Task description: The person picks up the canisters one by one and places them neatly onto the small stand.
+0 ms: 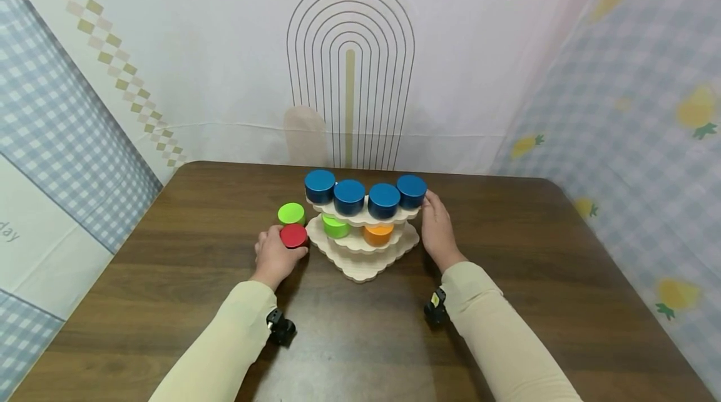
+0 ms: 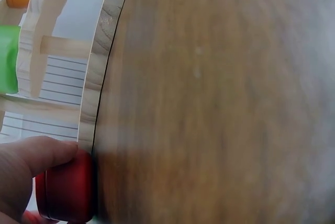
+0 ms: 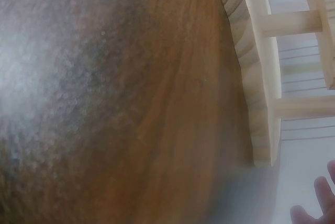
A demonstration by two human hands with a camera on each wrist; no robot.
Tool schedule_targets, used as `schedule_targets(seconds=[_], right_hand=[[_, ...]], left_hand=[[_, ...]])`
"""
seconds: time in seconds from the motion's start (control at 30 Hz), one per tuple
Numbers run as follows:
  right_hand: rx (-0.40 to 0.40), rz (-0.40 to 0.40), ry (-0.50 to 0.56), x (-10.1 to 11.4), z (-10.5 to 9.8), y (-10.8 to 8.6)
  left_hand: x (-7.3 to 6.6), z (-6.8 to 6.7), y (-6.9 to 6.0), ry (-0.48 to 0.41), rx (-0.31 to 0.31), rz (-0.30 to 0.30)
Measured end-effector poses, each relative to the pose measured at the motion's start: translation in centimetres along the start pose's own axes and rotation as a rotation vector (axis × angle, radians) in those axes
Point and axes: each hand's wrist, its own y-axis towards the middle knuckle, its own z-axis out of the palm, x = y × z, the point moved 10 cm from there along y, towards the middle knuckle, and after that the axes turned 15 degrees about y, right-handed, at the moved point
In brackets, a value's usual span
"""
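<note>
A tiered pale wooden stand [image 1: 360, 265] bears several round blue blocks [image 1: 349, 197] along its top tier. On its middle tier sit a green block [image 1: 335, 226] and an orange block [image 1: 378, 235]. My left hand [image 1: 276, 255] grips a red round block [image 1: 294, 236] on the table, left of the stand; in the left wrist view the thumb lies along the red block [image 2: 68, 187], close by the bottom tier's edge. At the stand's right side, my right hand [image 1: 439, 230] is beside the rightmost blue block, fingers partly hidden behind it. Its fingers [image 3: 323, 195] look loosely spread in the right wrist view.
Another green block [image 1: 291, 213] stands on the brown wooden table [image 1: 360, 339], just behind the red one. A white patterned cloth [image 1: 225, 64] hangs behind the table, and blue checked cloth [image 1: 619, 139] hangs on the right side.
</note>
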Motion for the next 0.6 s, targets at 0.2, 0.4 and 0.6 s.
schedule_targets(seconds=[0.2, 0.4, 0.6], right_hand=[[-0.001, 0.014, -0.009, 0.1, 0.1, -0.1], [-0.009, 0.010, -0.013, 0.1, 0.0, -0.1], [-0.005, 0.005, -0.011, 0.1, -0.1, -0.1]], left_hand=[[0.2, -0.5, -0.4, -0.040, -0.011, -0.003], [0.1, -0.7, -0.7, -0.074, -0.003, -0.005], [-0.3, -0.8, -1.1, -0.085, -0.011, 0.014]])
